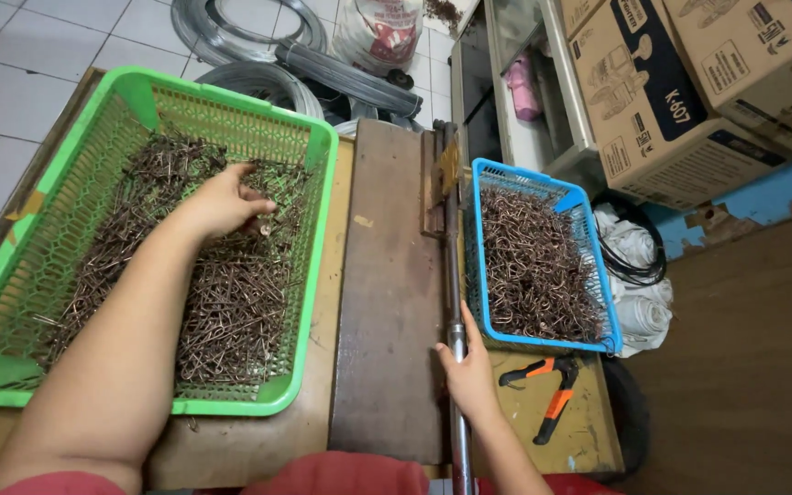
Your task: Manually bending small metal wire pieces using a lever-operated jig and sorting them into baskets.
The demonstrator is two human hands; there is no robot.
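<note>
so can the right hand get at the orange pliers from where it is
Probably yes. The right hand rests on the metal lever bar, and the orange pliers lie uncovered on the bench just beside it, below the blue basket, with nothing between.

White floor tiles [11, 46] lie beyond and left of the left hand, with wire coils [249, 37] and a sack [378, 32] heaped on them farther off. Ahead of the right hand stands a metal cabinet [543, 101], something pink inside it. Cardboard boxes [689, 73] are stacked well to the right of that hand, over a blue ledge [763, 202]. Nearer, right of it, white cloth [639, 275] is bundled beside brown flooring [744, 367]. The light is even and flat
</note>
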